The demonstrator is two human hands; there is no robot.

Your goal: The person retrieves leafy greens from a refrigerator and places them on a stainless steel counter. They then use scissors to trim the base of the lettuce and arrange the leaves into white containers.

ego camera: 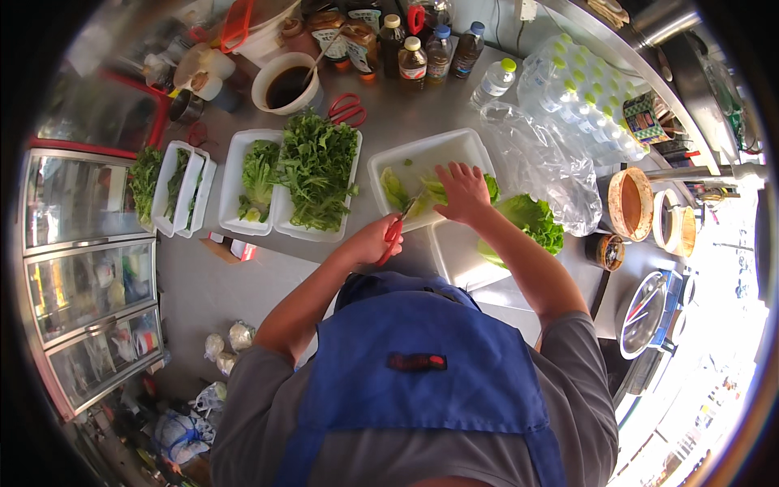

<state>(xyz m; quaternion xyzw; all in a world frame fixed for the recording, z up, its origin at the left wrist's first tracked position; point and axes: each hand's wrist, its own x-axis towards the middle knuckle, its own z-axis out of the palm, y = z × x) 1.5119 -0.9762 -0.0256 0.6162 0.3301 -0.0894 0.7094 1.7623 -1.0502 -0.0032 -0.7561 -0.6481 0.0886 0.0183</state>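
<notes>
Red-handled scissors (392,239) are in my left hand (372,242), their blades pointing over the near rim of a white plastic tray (389,157). My right hand (467,193) lies over that tray, palm down with fingers spread, on pale green lettuce pieces (433,190); whether it grips any is hidden. Another lettuce piece (394,187) lies at the tray's left side. Below my right forearm, a leafy lettuce head (530,220) rests over a second white tray (453,259). To the left, one white tray holds lettuce (260,173) and its neighbour is heaped with frilly greens (317,173).
Behind the trays stand a bowl of dark liquid (286,88), red-handled scissors (347,111) and several bottles (412,64). A clear plastic bag (548,161) and shrink-wrapped water bottles (575,100) lie at the right. Upright white trays (173,189) stand at the left, near a glass-fronted cabinet (91,207).
</notes>
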